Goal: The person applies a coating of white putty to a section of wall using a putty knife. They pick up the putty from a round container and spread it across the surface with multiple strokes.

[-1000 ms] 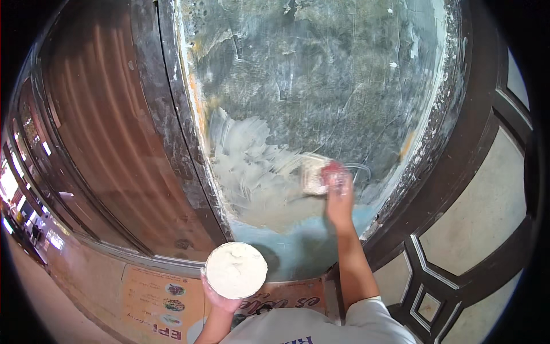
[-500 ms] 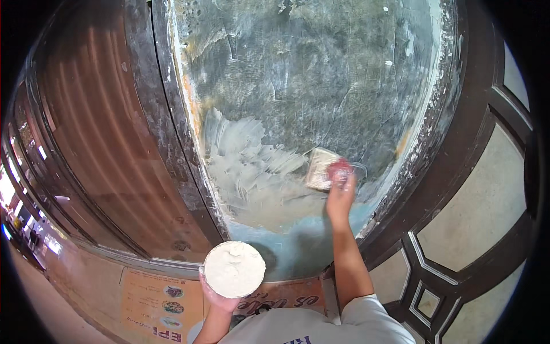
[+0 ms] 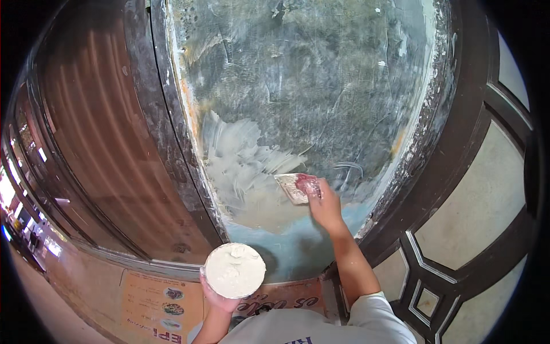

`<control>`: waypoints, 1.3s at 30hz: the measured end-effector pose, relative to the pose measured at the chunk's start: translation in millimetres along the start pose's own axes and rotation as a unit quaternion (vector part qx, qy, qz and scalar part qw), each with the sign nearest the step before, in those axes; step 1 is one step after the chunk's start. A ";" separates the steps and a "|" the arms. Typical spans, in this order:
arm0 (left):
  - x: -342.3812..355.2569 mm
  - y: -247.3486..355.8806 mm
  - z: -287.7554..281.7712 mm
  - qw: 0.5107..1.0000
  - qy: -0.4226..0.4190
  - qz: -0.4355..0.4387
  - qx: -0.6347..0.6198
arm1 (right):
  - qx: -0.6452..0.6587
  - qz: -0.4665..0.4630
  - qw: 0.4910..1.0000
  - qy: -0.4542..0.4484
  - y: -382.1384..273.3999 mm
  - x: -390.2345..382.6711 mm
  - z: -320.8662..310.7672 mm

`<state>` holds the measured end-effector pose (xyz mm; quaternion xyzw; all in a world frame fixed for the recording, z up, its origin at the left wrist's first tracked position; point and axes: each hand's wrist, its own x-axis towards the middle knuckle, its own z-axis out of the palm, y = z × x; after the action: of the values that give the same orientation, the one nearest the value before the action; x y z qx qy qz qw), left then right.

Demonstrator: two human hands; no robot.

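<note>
A round tub of off-white filler paste (image 3: 235,270) rests in my left hand (image 3: 216,295), whose fingers wrap round its side and underside. My right hand (image 3: 325,205) grips a putty knife (image 3: 291,188) by its red handle. Paste coats the wide blade, which lies against or very near the grey wall (image 3: 321,86); contact is hard to make out. To the left of the blade, the wall's lower part carries a smeared patch of pale paste (image 3: 240,160). A thin curved streak of paste shows right of the putty knife. Below runs a light blue painted band (image 3: 286,243).
Dark frames with flaking paint border the wall on both sides. At left stands a glass panel with a brown curtain (image 3: 97,137); at right, a dark panelled door (image 3: 464,195). An orange printed banner (image 3: 149,304) lies along the floor at the wall's foot.
My right hand has moved the putty knife left and slightly down across the wall, and its blade has tilted. The left hand and the tub stay nearly still.
</note>
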<state>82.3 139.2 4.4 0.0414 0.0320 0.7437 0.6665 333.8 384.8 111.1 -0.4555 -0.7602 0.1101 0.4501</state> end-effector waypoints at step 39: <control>-15.7 -30.7 -6.0 0.998 0.012 0.021 0.052 | 0.104 0.133 0.969 0.181 43.0 -9.3 -1.9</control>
<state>113.7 127.0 -5.1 0.0678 0.0774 0.7551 0.6475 362.5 401.0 81.9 -0.5156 -0.5826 0.1631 0.6067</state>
